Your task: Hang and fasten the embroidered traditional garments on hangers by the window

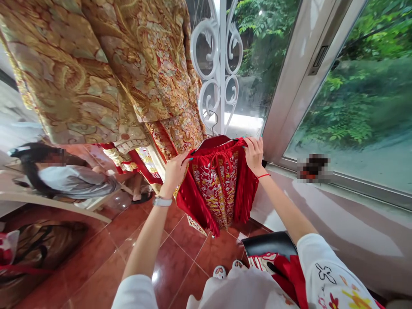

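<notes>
A red skirt (214,193) with gold and silver embroidery and red fringes hangs in front of me from a clothes hanger (213,124) with a metal hook. My left hand (175,174), a pale watch on its wrist, is closed on the left end of the gathered waistband. At the right end, my right hand (254,155) pinches the waistband between thumb and fingers; a thin red cord circles that wrist. The waistband is stretched between both hands. Whether the hook rests on anything behind it I cannot tell.
Large gold embroidered garments (128,68) hang at upper left and centre. Behind the skirt stands a white scrollwork frame (222,64) beside a window (347,86). A person (77,176) sits at left. A black seat (270,244) with red cloth (289,279) is near me.
</notes>
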### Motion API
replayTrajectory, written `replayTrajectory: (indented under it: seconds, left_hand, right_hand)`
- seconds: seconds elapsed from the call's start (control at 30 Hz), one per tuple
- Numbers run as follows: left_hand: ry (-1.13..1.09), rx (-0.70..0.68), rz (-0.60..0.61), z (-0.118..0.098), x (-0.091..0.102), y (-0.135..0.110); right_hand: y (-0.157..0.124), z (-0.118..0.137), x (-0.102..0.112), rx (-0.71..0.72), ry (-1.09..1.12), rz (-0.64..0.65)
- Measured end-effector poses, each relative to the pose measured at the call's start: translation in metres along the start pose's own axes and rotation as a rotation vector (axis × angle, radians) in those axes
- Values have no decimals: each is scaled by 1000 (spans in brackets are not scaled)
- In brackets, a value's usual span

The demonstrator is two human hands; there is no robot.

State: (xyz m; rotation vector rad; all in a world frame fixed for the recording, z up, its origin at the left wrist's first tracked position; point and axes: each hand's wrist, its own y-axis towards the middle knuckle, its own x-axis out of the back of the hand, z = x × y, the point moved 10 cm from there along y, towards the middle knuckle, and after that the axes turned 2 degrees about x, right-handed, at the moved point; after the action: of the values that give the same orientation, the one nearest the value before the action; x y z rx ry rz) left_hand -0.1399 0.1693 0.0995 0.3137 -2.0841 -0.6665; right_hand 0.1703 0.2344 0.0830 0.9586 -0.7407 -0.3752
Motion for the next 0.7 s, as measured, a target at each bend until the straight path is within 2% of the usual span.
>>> replayTrajectory:
  seconds: [0.07,0.13,0.2,0.27,0.3,0.33,0.37,0.4,0.47,0.53,0.6,0.63,0.7]
  left_hand:
    - [-59,-2,94,6,3,12]
    - [-111,53,204,20,2,27]
    - [-186,120,366,34,-5,41]
    - [-261,153,515,41,-12,46]
    - [-276,151,540,42,-12,45]
    - [-264,134,518,40,-10,43]
    - [-224,103,450,37,-4,39]
    - [-160,64,349,32,3,32]
    - [-14,4,122,22,16,8]
    - [88,4,-58,17,24,-19]
    - [113,36,-126,21,26,-36]
    - [97,47,-119,25,26,-38]
    - [7,53,-26,35,27,-32]
  right_hand:
    - [8,-6,2,-38,66,18]
    - [21,-17,1,-93,180,96]
    - [33,-27,-11,-147,323,314]
    - [34,-33,-26,-210,455,620]
    - [30,-33,-29,-230,500,747]
    - [26,-31,-28,-230,523,820]
    - [23,-29,-23,-207,516,823]
    - [21,-25,-15,-162,477,764]
    - [12,-14,4,-49,329,564]
    - [-5,-5,17,6,175,377]
    - [-20,-3,21,0,116,282]
    - [-23,-6,22,-14,129,265]
    - [-18,-16,21,-59,206,294]
